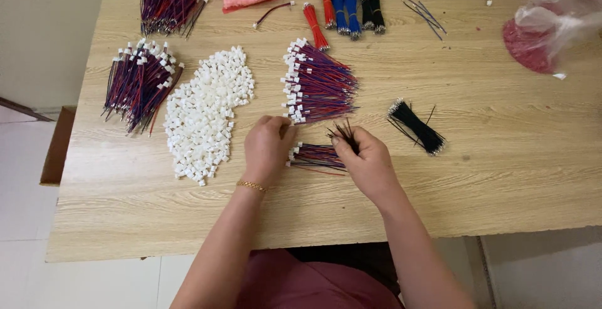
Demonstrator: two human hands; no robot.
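Left hand (266, 149) pinching a small connector wire bundle (316, 156); right hand (367, 162) gripping thin black wires (346, 135), white connector pile (205, 111) left of both.

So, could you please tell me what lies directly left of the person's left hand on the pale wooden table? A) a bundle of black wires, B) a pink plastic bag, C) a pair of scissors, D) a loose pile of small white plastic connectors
D: the loose pile of small white plastic connectors spreads just left of the left hand; the bundle of black wires lies to the right.

L hand (266, 149) on small wire bundle (315, 156), R hand (367, 162) pinching black wires (345, 135), white connectors (207, 111) nearby
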